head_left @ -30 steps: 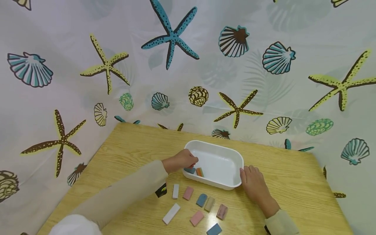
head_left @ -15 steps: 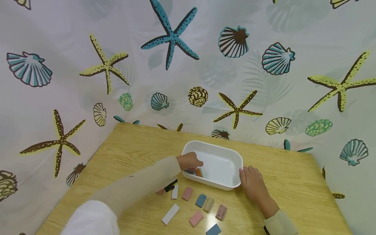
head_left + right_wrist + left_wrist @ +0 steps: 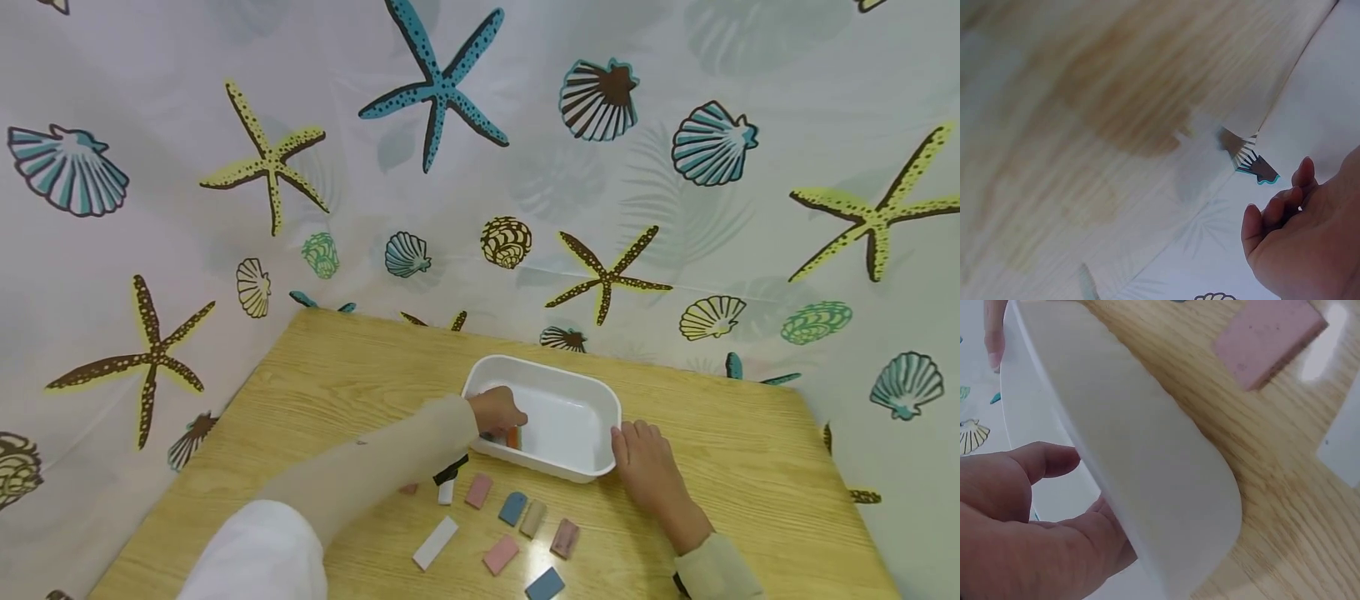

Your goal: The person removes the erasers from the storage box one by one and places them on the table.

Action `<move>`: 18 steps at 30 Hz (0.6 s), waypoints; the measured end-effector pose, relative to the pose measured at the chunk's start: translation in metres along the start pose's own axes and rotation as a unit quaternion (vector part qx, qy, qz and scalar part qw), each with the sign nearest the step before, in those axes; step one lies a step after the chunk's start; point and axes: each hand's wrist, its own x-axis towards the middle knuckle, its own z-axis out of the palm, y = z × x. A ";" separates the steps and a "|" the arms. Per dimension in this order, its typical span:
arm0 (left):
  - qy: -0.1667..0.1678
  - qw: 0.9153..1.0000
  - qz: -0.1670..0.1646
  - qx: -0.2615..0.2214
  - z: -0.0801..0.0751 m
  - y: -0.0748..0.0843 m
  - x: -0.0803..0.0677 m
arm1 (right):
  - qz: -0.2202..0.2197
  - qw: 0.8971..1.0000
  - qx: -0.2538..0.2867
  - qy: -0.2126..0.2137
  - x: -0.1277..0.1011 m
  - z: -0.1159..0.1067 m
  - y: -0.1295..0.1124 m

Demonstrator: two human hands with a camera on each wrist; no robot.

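Observation:
A white plastic tub (image 3: 555, 467) stands on the wooden table. My left hand (image 3: 498, 408) reaches over its left end, fingers down inside. In the left wrist view the thumb (image 3: 1054, 459) is bent beside the tub wall, and the wall hides the other fingertips. I cannot tell whether they hold anything. Right below the hand lies an orange striped, eraser-like block (image 3: 513, 438), partly covered; a dark piece beside it is mostly hidden. My right hand (image 3: 647, 467) rests against the tub's right end, its thumb at the rim. Its fingers look loosely bent in the right wrist view.
Several small eraser-like blocks lie in front of the tub, including a pink one (image 3: 478, 491), a blue one (image 3: 513, 508), a tan one (image 3: 533, 519) and a long white one (image 3: 435, 543). A cloth printed with shells and starfish (image 3: 450, 192) hangs behind the table.
My left hand has moved right and lower inside the tub, from over the blue block to beside the orange striped one. The right hand stays at the tub's right end.

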 end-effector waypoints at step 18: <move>0.010 1.000 0.009 -0.017 0.021 0.009 0.007 | 0.005 1.000 -0.001 0.008 0.000 0.004 0.001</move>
